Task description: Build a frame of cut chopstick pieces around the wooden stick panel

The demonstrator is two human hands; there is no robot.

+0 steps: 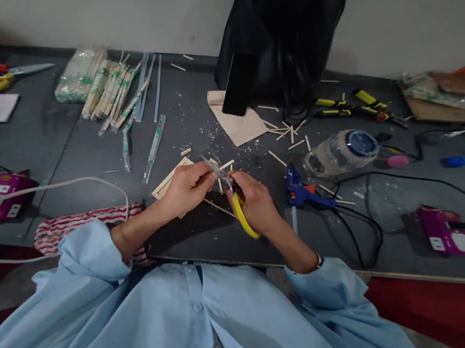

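Note:
My right hand is closed around scissors with a yellow handle; their blades point up and left toward my other hand. A thin wooden stick crosses at the blades. My left hand pinches the stick's near end, though its fingertips partly hide it. Under and beside the left hand lies a small frame of wooden sticks, partly covered by that hand. More thin sticks lie on the table just below the blades.
A blue glue gun with a black cord lies right of my hands, beside a clear plastic jar. Behind stand a black bag and a phone. Wrapped chopsticks lie back left; a white cable crosses the left side.

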